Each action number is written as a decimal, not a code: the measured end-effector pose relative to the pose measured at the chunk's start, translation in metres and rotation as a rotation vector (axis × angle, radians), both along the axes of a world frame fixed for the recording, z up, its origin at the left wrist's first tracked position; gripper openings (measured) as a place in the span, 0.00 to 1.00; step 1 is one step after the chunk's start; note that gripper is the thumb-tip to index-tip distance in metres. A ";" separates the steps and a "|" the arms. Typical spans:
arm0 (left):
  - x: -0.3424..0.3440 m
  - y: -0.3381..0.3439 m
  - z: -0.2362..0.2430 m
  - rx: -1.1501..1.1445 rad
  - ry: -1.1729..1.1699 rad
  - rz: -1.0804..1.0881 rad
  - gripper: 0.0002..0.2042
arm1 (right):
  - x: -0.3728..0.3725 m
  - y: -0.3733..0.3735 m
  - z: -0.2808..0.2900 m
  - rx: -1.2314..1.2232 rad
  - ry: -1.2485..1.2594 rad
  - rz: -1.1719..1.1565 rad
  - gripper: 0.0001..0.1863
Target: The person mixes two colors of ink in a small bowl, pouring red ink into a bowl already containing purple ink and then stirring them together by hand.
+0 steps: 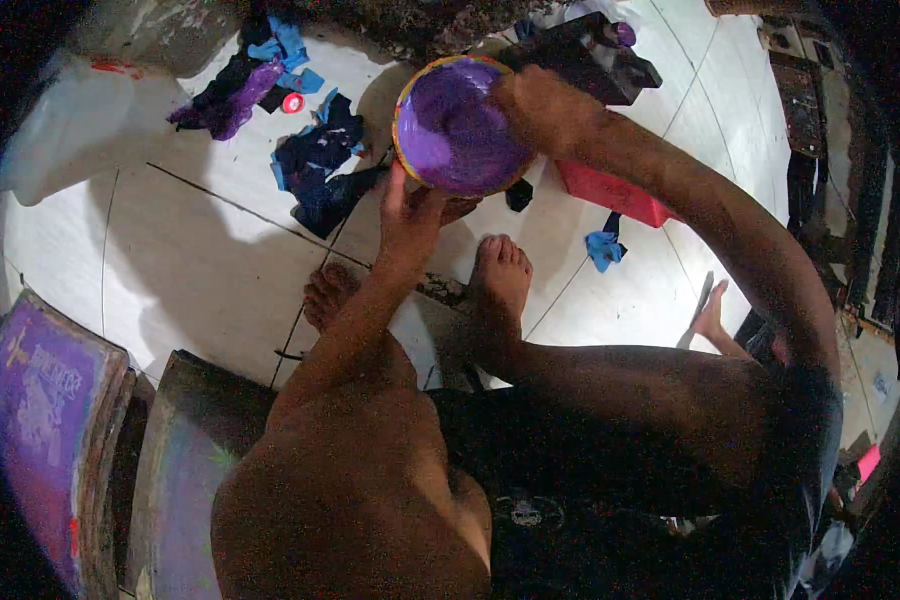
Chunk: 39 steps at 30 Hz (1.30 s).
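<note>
Between the left hand (412, 215) and the right hand (550, 112), a purple bowl

The bowl is round, with no long axis, and its mouth faces up toward the wearer. Both hands touch it, so neither is nearer: the left hand is at its near side, partly open, thumb at the rim and other fingers reaching beneath; the right hand is curled over its right edge. The light is poor there, and I cannot tell whether the right fingers grip anything besides the bowl.

Left of the bowl, dark and blue rags (320, 150) lie on the tiles (200, 260), with a purple rag (245, 100) farther off. Right of it and nearer the wearer, a red box (615, 190) lies partly under the right forearm in this view; a black crate (590, 55) stands beyond on that side. On the bowl's near side are both feet (503, 275), with tile showing between the left foot and the rags.
</note>
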<state>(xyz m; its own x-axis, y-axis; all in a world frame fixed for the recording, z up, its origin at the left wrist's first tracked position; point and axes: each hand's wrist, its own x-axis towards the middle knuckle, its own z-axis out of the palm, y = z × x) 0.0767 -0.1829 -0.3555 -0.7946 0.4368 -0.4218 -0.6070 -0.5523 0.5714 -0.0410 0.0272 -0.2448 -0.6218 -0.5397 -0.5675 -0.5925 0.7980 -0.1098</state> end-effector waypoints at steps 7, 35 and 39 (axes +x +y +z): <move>-0.009 0.003 0.017 -0.091 0.044 -0.011 0.31 | -0.017 -0.017 0.032 -0.026 -0.122 -0.201 0.10; -0.005 0.004 -0.006 -0.158 0.100 0.030 0.32 | -0.005 -0.019 0.021 -0.187 -0.113 -0.424 0.13; -0.002 0.001 -0.014 -0.031 0.065 -0.006 0.33 | -0.003 0.000 0.012 -0.192 -0.139 -0.376 0.13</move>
